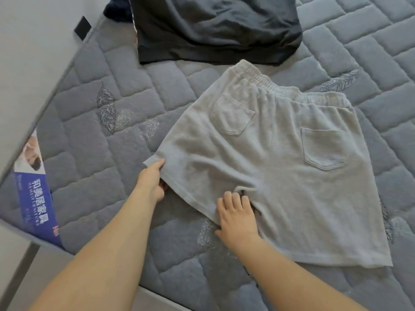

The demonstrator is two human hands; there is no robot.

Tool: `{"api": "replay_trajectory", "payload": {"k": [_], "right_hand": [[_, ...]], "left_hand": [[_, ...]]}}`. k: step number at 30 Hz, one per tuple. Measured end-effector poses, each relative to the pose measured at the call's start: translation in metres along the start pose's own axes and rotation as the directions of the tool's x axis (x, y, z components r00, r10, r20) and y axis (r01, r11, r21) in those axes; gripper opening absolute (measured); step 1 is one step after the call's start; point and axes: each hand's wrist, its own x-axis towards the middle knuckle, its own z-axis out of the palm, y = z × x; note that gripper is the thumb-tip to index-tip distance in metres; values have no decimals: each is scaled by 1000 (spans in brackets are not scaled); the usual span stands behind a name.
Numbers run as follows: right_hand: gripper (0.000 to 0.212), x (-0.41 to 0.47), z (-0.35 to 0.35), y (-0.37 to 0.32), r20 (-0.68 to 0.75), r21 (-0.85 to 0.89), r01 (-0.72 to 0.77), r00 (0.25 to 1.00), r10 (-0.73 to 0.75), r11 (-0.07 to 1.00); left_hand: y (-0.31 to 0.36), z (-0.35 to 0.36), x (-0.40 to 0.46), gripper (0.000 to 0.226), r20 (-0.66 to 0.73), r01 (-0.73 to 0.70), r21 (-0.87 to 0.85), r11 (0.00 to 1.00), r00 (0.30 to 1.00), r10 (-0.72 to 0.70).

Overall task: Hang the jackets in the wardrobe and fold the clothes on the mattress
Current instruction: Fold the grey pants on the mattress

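While spread back-side up on the quilted grey mattress [94, 140], lie flat, those pale grey shorts [276, 171], waistband away from the viewer, two patch pockets showing. Left hand [152, 182]: pinching the hem corner of the left leg, thumb on top, fingers tucked beneath the cloth. Right hand [238, 216]: laid on the hem near the crotch, fingers bent and digging into the fold; cannot tell whether cloth is truly gripped. Beyond the waistband, just apart from it, a black garment [213, 28] lying rumpled. At the mattress's left edge, a blue printed label [42, 207].
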Motion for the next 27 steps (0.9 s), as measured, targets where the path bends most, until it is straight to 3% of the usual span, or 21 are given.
{"api": "replay_trajectory", "payload": {"k": [4,6,9,13,15,17,19,21,24,27], "right_hand": [[23,18,-25,-8,75,-30,27,997,-25,999],[16,27,-36,-8,176,134,33,983,-57,990],[14,28,-38,-11,443,413,-98,890,-106,905],[33,16,-20,0,483,538,-156,862,-152,828],[33,11,-19,14,450,709,-306,890,-73,636],[27,7,-26,33,417,829,-423,903,102,365],[23,4,-30,61,441,882,-470,855,275,48],[23,-7,-30,96,520,854,-476,763,383,-211],[30,-39,-14,156,618,785,-475,644,450,-399],[34,-83,8,214,682,714,-398,578,448,-576]], "left_hand": [[16,-17,-8,11,110,-51,-91,995,992,61],[28,-33,-7,16,117,-101,-165,981,986,121],[30,-53,3,32,44,-81,-94,992,995,86],[8,-63,14,29,-18,86,145,986,996,-85],[5,-52,13,29,-35,1,172,985,999,5],[6,-33,1,25,-51,-162,208,965,983,176],[9,-9,-26,13,-12,-375,267,888,920,392],[7,20,-61,7,108,-580,309,753,808,579],[-10,73,-120,11,378,-776,287,562,631,678],[-57,131,-173,11,605,-866,230,444,484,632]]}}
